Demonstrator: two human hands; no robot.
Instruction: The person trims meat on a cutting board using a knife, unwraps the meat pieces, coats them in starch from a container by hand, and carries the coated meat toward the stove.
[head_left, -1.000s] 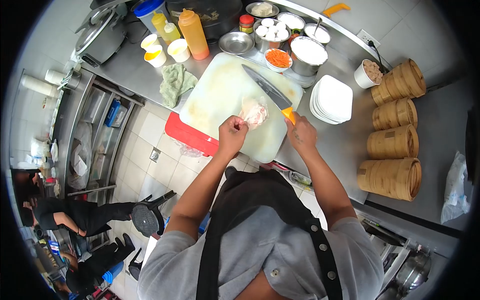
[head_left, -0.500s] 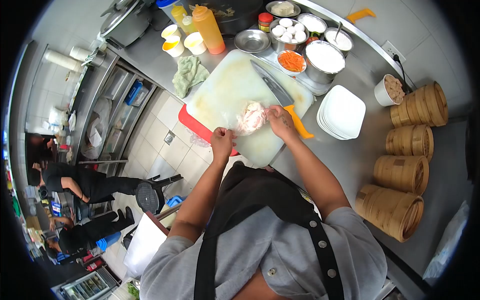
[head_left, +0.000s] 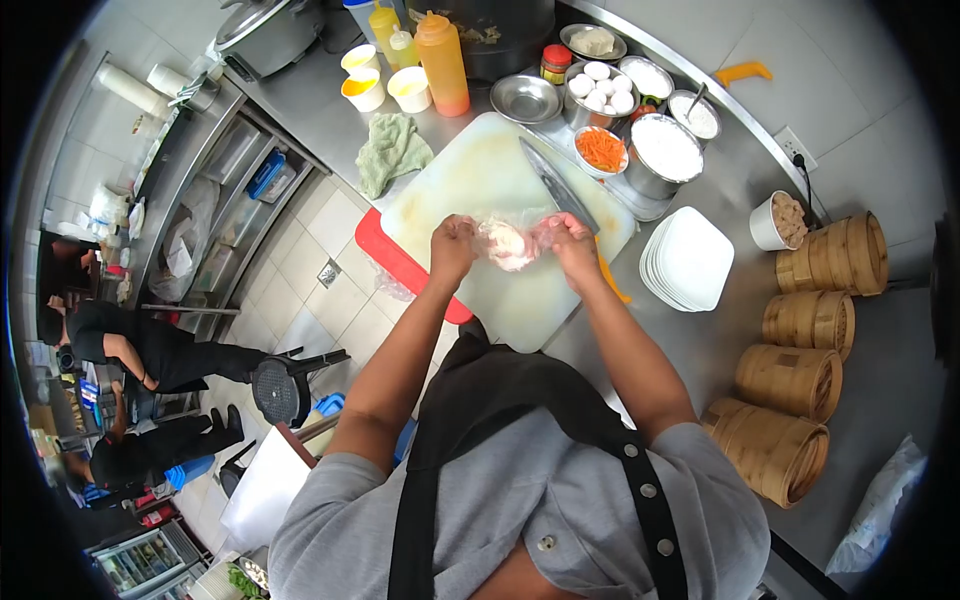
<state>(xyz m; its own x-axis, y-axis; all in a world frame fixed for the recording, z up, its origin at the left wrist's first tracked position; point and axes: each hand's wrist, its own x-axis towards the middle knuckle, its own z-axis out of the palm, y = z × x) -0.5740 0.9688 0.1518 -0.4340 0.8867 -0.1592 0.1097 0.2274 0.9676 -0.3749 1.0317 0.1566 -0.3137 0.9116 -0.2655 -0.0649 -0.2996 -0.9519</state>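
Note:
A clear plastic bag with pale pinkish food (head_left: 507,246) inside is held over the white cutting board (head_left: 440,205). My left hand (head_left: 453,245) pinches one side of the bag, and my right hand (head_left: 571,245) grips the other side. Behind my right hand a large knife (head_left: 556,184) lies on the board, its blade pointing away from me and its orange handle partly hidden by that hand.
Beyond the board are a green cloth (head_left: 390,155), an orange squeeze bottle (head_left: 441,65), shredded carrots (head_left: 600,149) and a bowl of eggs (head_left: 601,88). Stacked white plates (head_left: 686,258) and bamboo steamers (head_left: 790,383) stand to the right. Two people (head_left: 150,345) are at far left.
My right hand has let go of the knife, leaving it on the board, and taken hold of the bag. Both hands now hold the bag stretched between them. The camera view has shifted.

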